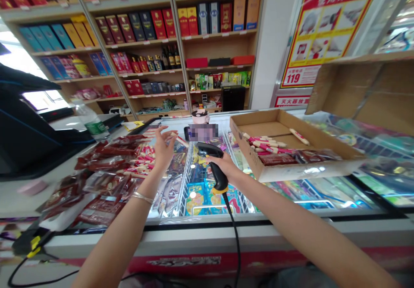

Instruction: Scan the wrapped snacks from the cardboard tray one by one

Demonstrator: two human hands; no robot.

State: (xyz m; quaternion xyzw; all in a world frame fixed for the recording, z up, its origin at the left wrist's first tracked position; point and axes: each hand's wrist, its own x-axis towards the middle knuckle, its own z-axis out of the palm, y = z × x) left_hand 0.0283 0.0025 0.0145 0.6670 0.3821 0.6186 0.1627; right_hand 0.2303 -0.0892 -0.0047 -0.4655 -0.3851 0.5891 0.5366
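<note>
In my right hand (pixel 224 165) is a black and yellow barcode scanner (pixel 219 178), its cable running down over the freezer's front edge. The scanner's head points left, toward my left hand (pixel 164 148). My left hand is raised above the freezer, its fingers pinching a slim pink-and-white wrapped sausage (pixel 182 140) that sticks out toward the scanner. Below and left of that hand lies a pile of similar wrapped sausages (pixel 144 158). Beside them are several brown-red packets (pixel 105 163) in clear wrapping.
An open cardboard box (pixel 250 154) on the right holds wrapped sausages and brown packets. Under the glass, a wire basket (pixel 186 180) holds frozen goods. A plastic bottle (pixel 92 120) and a dark machine (pixel 22 124) stand left. Shelves (pixel 139 44) of boxes line the back.
</note>
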